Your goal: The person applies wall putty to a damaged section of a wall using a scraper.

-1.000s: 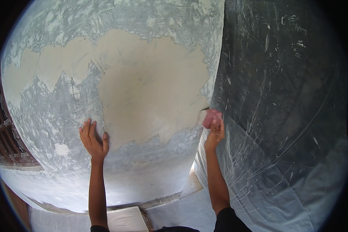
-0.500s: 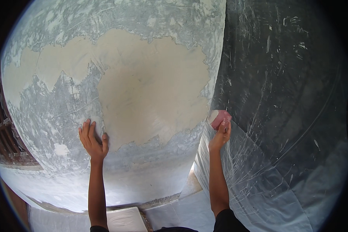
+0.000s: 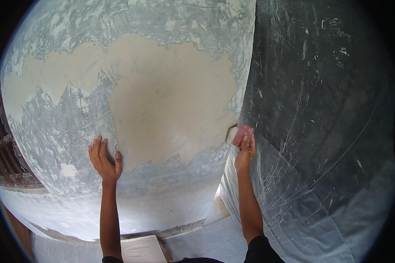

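Observation:
In front of me is a grey, streaky wall (image 3: pixel 83 151) with a large beige patch of filler (image 3: pixel 175 96) spread over its middle. My left hand (image 3: pixel 104 163) lies against the wall just outside the patch's lower left edge, fingers stretched and holding nothing. A flat pinkish-red putty scraper (image 3: pixel 243 133), its pale edge turned left, is gripped in my right hand (image 3: pixel 245 153). It is at the wall's right edge, close to the lower right rim of the patch. Whether its edge touches the wall I cannot tell.
Dark plastic sheeting (image 3: pixel 324 101) with white splashes hangs to the right of the wall, and clear film (image 3: pixel 289 210) drapes below it. A white rectangular tub (image 3: pixel 140 249) with a smeared pale surface stands low in front of me. Brown slatted woodwork (image 3: pixel 11 160) is at the far left.
My right hand has moved a little left with the scraper, bringing its pale edge over the wall's right edge. My left hand has stayed nearly in place.

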Tool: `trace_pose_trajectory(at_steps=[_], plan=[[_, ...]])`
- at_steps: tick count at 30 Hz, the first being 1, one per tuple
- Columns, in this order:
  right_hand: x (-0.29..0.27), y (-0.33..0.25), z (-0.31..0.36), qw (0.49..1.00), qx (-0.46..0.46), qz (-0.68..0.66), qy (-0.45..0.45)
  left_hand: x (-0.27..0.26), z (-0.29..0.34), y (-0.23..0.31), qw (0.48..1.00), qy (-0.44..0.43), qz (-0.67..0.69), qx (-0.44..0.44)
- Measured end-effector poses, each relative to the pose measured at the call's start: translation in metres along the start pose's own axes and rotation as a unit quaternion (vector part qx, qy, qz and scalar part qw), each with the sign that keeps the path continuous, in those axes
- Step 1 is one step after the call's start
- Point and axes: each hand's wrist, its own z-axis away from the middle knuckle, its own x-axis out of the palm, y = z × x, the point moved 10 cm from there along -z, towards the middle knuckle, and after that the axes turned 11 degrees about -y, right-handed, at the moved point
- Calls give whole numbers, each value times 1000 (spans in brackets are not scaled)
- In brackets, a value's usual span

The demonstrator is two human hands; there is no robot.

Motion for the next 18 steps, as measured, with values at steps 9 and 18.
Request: trace_pose_trajectory(at_steps=[9,18], plan=[[-11,16,-3,998,45,-37,11,-1,1,0,1000,3,-5,-1],[5,-3,-4,999,19,-32,2,-2,0,2,1000,3,-6,-1]])
